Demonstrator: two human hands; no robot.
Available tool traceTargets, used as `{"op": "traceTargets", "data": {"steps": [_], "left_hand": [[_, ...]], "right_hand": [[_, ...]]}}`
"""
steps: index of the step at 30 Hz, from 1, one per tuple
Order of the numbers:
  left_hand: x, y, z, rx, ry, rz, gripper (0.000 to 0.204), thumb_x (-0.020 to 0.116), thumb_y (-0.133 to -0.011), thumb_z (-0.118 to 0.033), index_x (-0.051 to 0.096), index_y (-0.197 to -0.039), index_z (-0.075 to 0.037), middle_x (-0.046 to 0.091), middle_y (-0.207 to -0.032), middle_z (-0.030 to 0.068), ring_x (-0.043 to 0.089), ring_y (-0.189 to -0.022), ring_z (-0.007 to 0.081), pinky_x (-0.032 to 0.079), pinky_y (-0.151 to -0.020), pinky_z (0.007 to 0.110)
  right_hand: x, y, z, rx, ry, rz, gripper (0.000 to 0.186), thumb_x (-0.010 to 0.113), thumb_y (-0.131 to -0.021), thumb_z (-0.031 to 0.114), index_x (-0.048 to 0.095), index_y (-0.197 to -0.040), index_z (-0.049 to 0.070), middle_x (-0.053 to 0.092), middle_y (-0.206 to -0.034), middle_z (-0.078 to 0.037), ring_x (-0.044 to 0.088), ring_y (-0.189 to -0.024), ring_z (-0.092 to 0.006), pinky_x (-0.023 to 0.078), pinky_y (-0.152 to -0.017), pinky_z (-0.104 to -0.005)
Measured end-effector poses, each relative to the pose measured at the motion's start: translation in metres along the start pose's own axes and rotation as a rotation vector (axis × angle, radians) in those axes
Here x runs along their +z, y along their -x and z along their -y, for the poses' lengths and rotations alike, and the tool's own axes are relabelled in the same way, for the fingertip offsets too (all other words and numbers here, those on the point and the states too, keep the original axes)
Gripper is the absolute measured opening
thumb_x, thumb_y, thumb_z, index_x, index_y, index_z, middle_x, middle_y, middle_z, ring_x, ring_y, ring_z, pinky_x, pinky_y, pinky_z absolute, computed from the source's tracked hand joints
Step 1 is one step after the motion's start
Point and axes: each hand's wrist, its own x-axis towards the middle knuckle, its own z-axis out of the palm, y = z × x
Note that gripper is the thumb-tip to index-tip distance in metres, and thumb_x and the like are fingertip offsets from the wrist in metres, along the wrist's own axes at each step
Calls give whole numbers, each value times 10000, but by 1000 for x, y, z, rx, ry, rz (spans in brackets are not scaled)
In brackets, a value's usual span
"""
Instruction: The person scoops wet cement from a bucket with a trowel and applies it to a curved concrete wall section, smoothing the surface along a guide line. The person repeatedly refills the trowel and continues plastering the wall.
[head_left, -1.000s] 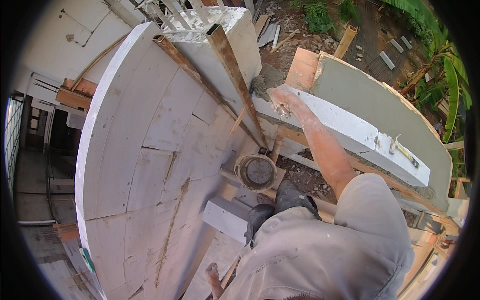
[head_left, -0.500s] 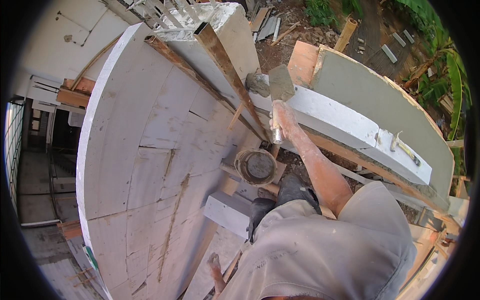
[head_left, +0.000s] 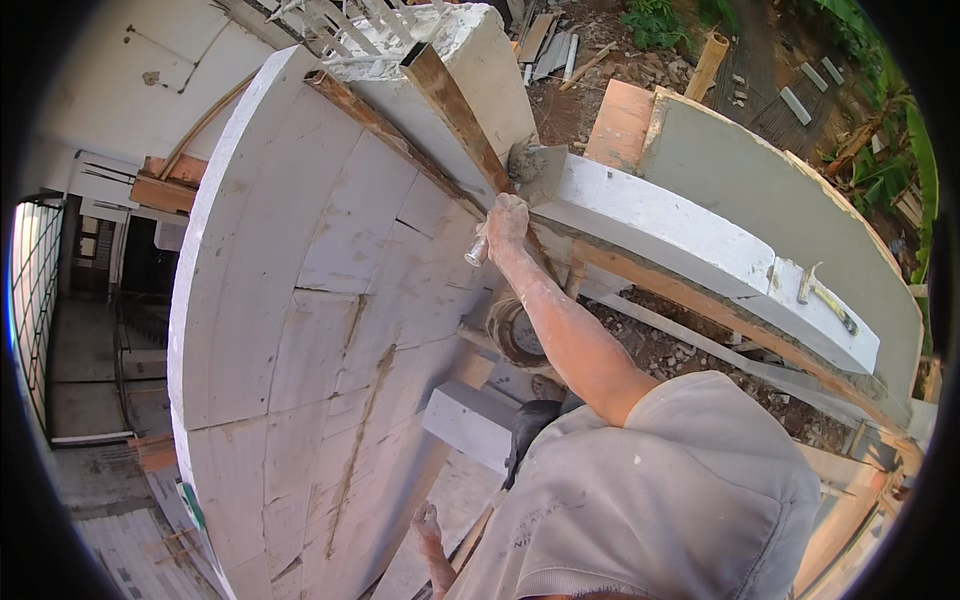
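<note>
My right hand [head_left: 508,222] grips a metal trowel handle [head_left: 477,248] beside a rusty steel tube [head_left: 450,110]; the blade [head_left: 540,175] reaches up to the left end of a row of white blocks [head_left: 660,215], by a lump of mortar. Below that arm, a mortar bucket [head_left: 510,330] is partly hidden. My left hand [head_left: 426,525] hangs low with loosely bent fingers and nothing visible in it. A hammer-like tool [head_left: 828,300] lies on the right end of the blocks.
A curved white block wall [head_left: 250,300] fills the left, with a block pillar [head_left: 485,70] behind. A grey rendered curved strip [head_left: 760,190] runs behind the row. A loose block [head_left: 465,425] sits low centre; below are boards, rubble and, far right, plants [head_left: 880,180].
My right hand with the trowel has moved left, toward the steel tube. The blade, raised above the blocks half a second ago, is now at their left end. The bucket has become more covered.
</note>
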Motion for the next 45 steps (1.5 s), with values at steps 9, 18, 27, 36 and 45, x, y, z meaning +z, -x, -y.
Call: {"op": "traceTargets", "data": {"steps": [9, 18, 27, 36, 45], "left_hand": [[49, 28, 84, -255, 136, 107, 384, 665, -857, -252, 672, -1140, 8, 691, -848, 108, 618, -692, 197, 490, -625, 345], [44, 49, 38, -313, 301, 43, 333, 652, -862, -205, 679, -1117, 7, 692, -864, 90, 605, -732, 151, 471, -655, 288], [23, 18, 31, -134, 157, 55, 360, 654, -865, -226, 670, -1133, 13, 696, -875, 98, 609, -775, 160, 482, -731, 311], [23, 37, -33, -272, -53, 183, 371, 653, -870, -225, 661, -1149, 20, 665, -836, 64, 578, -726, 135, 463, -663, 288], [62, 20, 63, -162, 320, -31, 327, 655, -860, -201, 682, -1109, 11, 655, -769, 53, 575, -714, 144, 465, -671, 298]], "right_hand": [[2, -108, -41, -410, 381, -204, 169, 562, -854, 149, 487, -857, -3, 511, -681, -95, 560, -505, -234, 456, -426, -335], [1, -68, -40, -199, 132, -23, 142, 536, -858, 141, 464, -875, 20, 493, -709, -91, 514, -437, -223, 455, -392, -360], [-5, -31, 0, -78, 26, 8, 275, 557, -861, 241, 505, -939, -17, 565, -752, -125, 588, -559, -246, 500, -495, -384], [-43, 2, 42, 42, -220, 99, 277, 482, -919, 300, 515, -985, 32, 526, -675, -88, 525, -489, -183, 475, -432, -315], [-36, -24, 53, 142, -114, 156, 339, 528, -907, 300, 506, -1063, -1, 519, -749, -99, 550, -545, -201, 502, -435, -347]]}}
